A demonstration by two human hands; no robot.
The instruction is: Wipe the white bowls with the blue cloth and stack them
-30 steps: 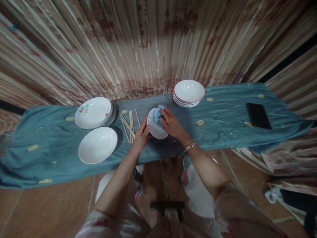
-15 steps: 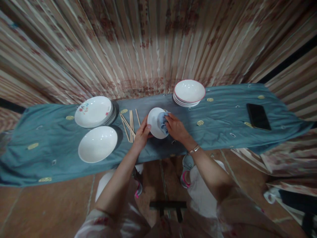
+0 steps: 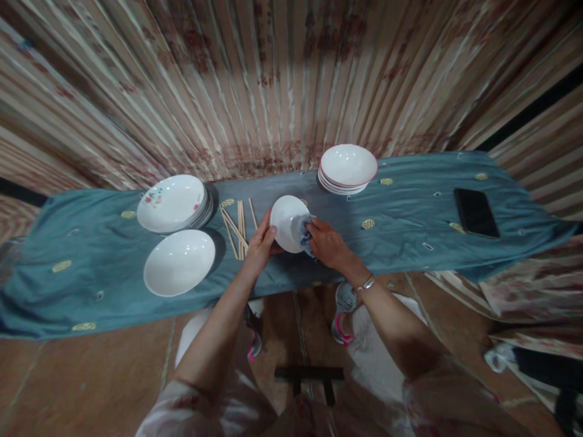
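Observation:
A small white bowl [image 3: 286, 221] is held over the middle of the cloth-covered table. My left hand [image 3: 261, 246] grips its left rim, with the thumb on the near edge. Bunched in my right hand [image 3: 325, 243] is a blue cloth [image 3: 304, 230], pressed against the bowl's right rim; the fingertips are partly hidden by it. Several wooden chopsticks [image 3: 235, 230] lie just left of the bowl, some crossing. A stack of red-rimmed white bowls [image 3: 348, 165] stands beyond my right hand.
At the left is a stack of flower-patterned plates [image 3: 172, 203], and in front of it a large white bowl [image 3: 180, 263]. A black phone or tablet [image 3: 476, 212] lies toward the right end of the teal tablecloth [image 3: 401, 243]. A pleated curtain [image 3: 282, 91] hangs along the far edge.
My right hand has moved the blue cloth from inside the small bowl slightly right and down to its rim. My left hand keeps its hold on the bowl.

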